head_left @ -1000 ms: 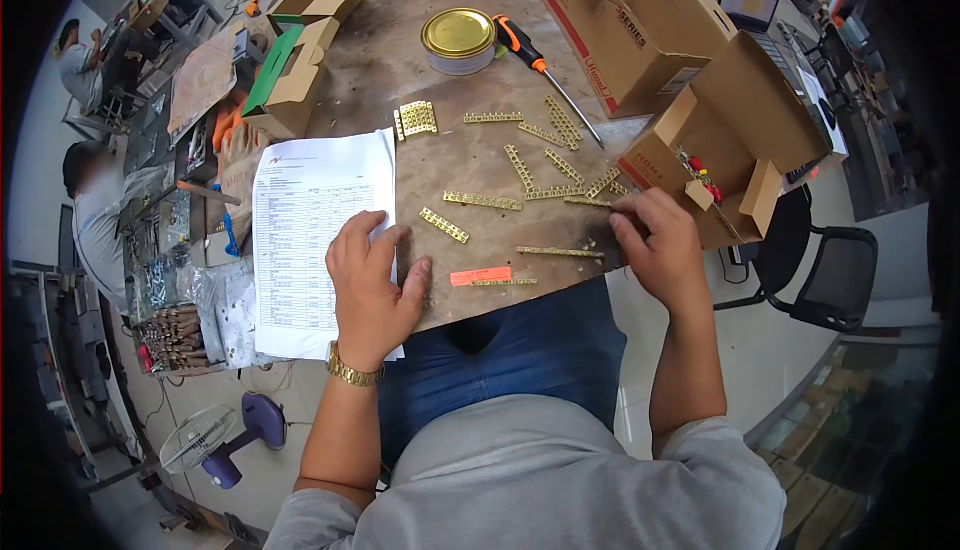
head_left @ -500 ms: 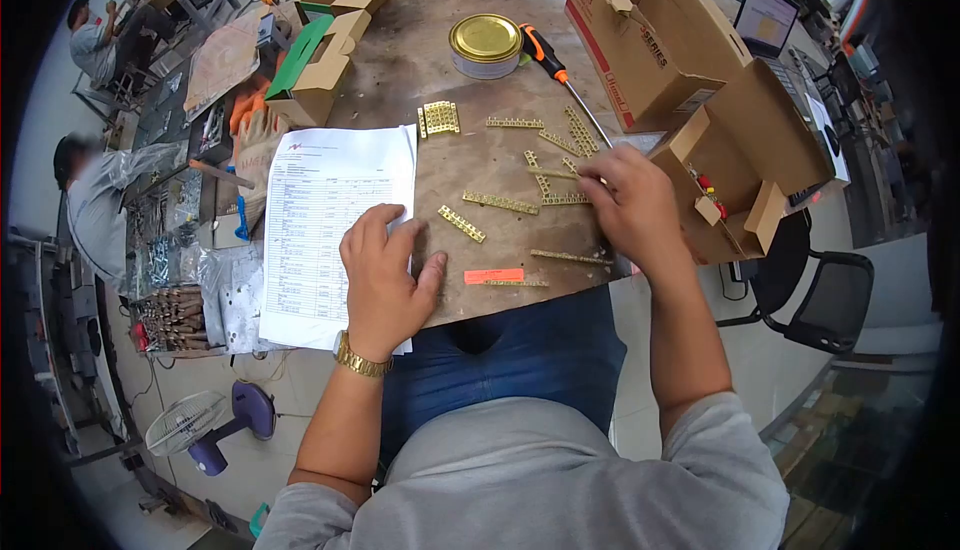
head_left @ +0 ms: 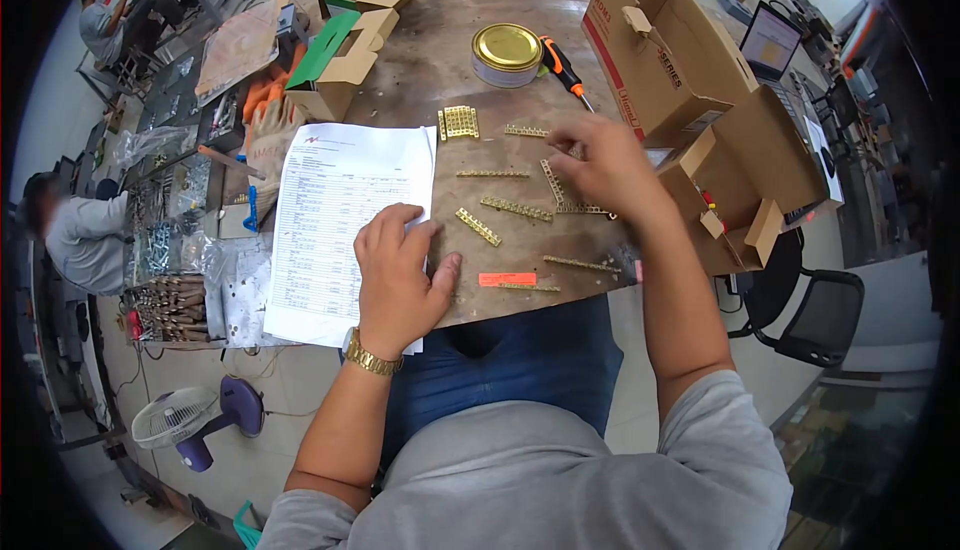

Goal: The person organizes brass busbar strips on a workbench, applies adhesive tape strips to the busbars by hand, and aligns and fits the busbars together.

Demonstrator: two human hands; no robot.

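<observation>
My left hand (head_left: 402, 272) lies open, fingers spread, across the right edge of the printed sheets (head_left: 335, 200) and the bare tabletop. Over the brass strips at centre right is my right hand (head_left: 610, 168), fingers bent together; whatever is between the fingertips is hidden. A thin brass strip (head_left: 492, 174) lies below the grouped brass strips (head_left: 459, 123). Two more, a long strip (head_left: 516, 209) and a short slanted one (head_left: 478, 227), rest nearer my left hand. An angled brass strip (head_left: 552, 185) is partly beside my right hand. An orange label (head_left: 507, 279) lies near the front edge.
A round tin (head_left: 506, 55) and a screwdriver (head_left: 566, 70) are at the back. Open cardboard boxes stand right (head_left: 665, 60) and lower right (head_left: 715, 200), a green-flapped box (head_left: 335, 65) back left. Gloves (head_left: 270, 130) lie left; people sit beyond. A fan (head_left: 200, 420) is lower left.
My right hand carried a brass strip left, let it go below the grouped strips, and is back over the strips at right. My left hand stays on the sheets; the view has shifted slightly.
</observation>
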